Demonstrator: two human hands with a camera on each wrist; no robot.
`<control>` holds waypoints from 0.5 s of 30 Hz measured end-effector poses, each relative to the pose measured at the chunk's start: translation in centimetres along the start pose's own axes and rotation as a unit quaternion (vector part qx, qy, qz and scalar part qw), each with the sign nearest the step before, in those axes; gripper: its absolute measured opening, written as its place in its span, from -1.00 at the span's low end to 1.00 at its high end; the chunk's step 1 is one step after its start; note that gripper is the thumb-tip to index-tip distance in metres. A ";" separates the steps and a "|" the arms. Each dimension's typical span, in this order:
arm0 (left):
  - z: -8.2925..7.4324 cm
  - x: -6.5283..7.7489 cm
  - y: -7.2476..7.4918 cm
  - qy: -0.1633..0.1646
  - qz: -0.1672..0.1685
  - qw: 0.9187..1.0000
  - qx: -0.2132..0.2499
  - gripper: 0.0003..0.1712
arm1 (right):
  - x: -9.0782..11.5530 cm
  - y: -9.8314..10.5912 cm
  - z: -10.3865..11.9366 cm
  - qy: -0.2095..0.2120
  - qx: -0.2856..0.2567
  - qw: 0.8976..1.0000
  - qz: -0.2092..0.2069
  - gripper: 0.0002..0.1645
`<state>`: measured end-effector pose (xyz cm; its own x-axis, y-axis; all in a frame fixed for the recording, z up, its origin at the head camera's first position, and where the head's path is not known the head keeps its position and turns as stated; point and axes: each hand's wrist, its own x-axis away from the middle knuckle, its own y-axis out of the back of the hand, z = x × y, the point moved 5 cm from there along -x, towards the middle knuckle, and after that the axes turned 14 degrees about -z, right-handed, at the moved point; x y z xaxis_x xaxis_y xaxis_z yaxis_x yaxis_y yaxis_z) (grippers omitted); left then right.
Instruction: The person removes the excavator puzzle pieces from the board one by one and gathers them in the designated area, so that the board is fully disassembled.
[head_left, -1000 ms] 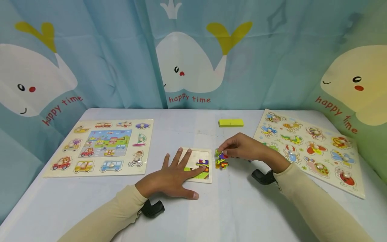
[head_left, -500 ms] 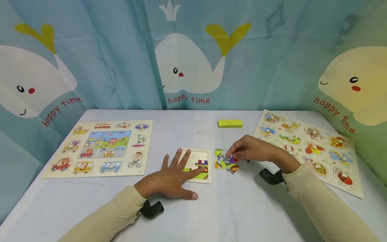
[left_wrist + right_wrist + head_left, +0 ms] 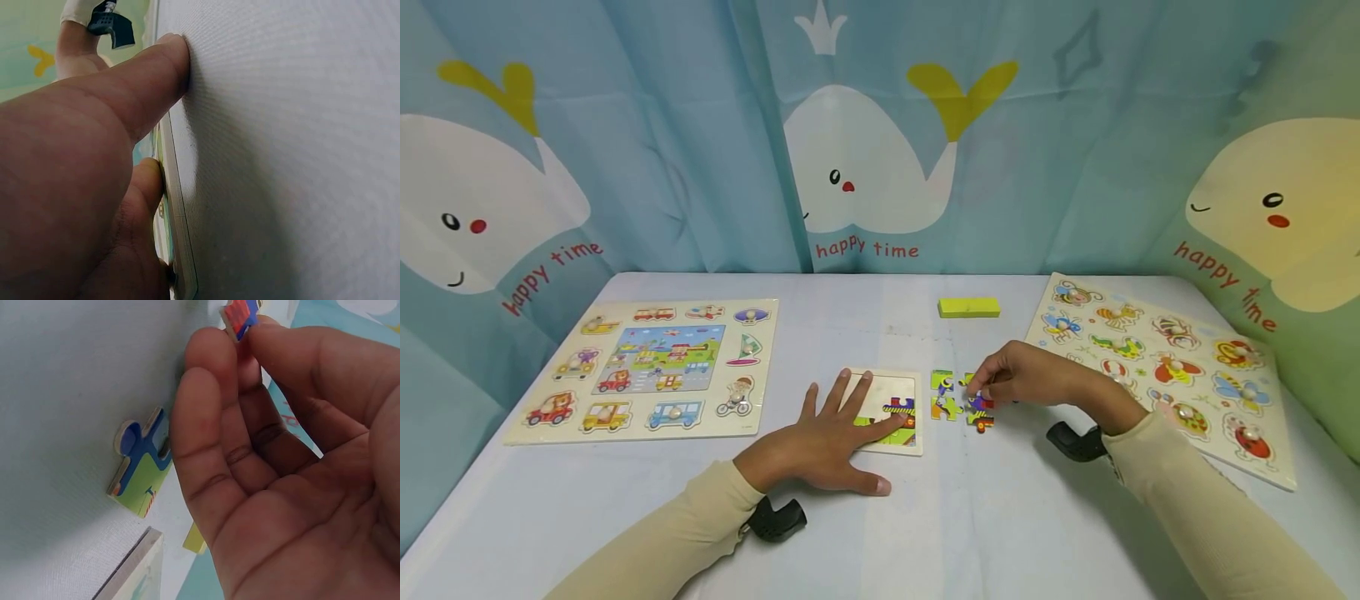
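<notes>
My left hand [image 3: 823,442] lies with fingers spread over a small square wooden puzzle tray [image 3: 919,429], pressing on it. Its thumb [image 3: 165,65] rests on the white cloth beside the tray's edge. A few pieces [image 3: 901,406] with a colourful vehicle picture fill the tray's lower right. Just right of the tray, my right hand [image 3: 1026,375] pinches a red and purple jigsaw piece [image 3: 237,317] between thumb and fingers. Other loose jigsaw pieces [image 3: 945,407] lie between that hand and the tray. A blue and green jigsaw piece [image 3: 142,469] lies beside the fingers in the right wrist view.
A vehicle knob puzzle board [image 3: 745,425] lies at the left, and an insect knob puzzle board [image 3: 1206,454] lies at an angle on the right. A yellow-green block [image 3: 969,308] sits at the back. Behind the table hangs a blue whale-print curtain [image 3: 700,167].
The right hand has moved right, drawing jigsaw pieces away from those beside the tray, so a gap now shows between them. The left hand stays in place.
</notes>
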<state>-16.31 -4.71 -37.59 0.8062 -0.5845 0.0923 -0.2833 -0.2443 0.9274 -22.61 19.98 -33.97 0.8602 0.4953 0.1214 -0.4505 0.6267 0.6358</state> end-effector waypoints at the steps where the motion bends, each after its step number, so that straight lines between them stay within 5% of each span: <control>1: 0.0 0.0 0.0 0.000 0.000 1.000 0.000 -0.09 | 0.0 0.0 0.0 0.002 0.001 1.000 0.000 -0.82; 15: 0.1 -0.1 0.0 0.003 0.004 1.000 -0.002 -0.08 | -0.5 0.4 -0.1 -0.006 0.026 1.000 -0.009 -0.81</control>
<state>-16.43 -4.75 -37.67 0.8069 -0.5817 0.1027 -0.2887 -0.2367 0.9277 -23.22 20.05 -33.87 0.8707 0.4775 0.1181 -0.4225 0.6031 0.6766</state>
